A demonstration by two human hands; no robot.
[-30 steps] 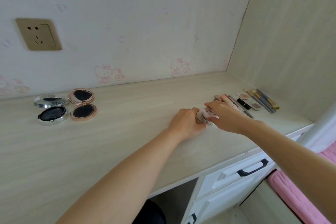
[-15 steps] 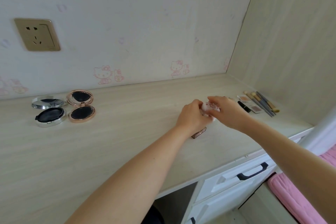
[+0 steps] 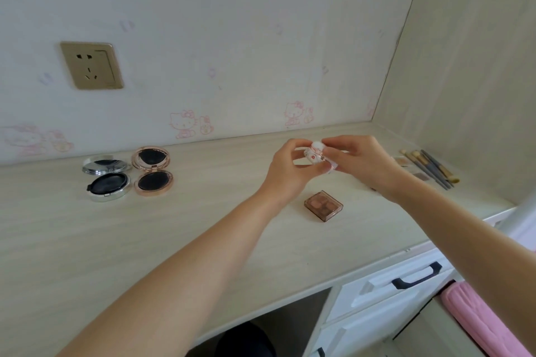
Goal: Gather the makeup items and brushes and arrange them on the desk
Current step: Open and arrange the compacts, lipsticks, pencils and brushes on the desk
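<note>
Both hands hold a small white and pink patterned makeup case [image 3: 314,155] above the desk [image 3: 203,226]. My left hand [image 3: 290,174] pinches its left side and my right hand [image 3: 359,162] grips its right side. A brown eyeshadow palette [image 3: 323,206] lies flat on the desk just below the hands. Two open compacts sit at the left: a silver compact [image 3: 106,180] and a rose-gold compact [image 3: 152,172], both with dark insides. Several makeup brushes [image 3: 429,166] lie in a row at the far right, partly hidden behind my right wrist.
A wall socket [image 3: 91,65] is on the back wall. A side panel [image 3: 464,66] closes the desk at the right. White drawers with a dark handle [image 3: 416,277] sit under the desk edge, next to a pink padded thing [image 3: 478,322].
Both hands have lifted the small white case off the desk and up toward the wall. The brown palette, hidden under the hands before, now lies uncovered on the desk.
</note>
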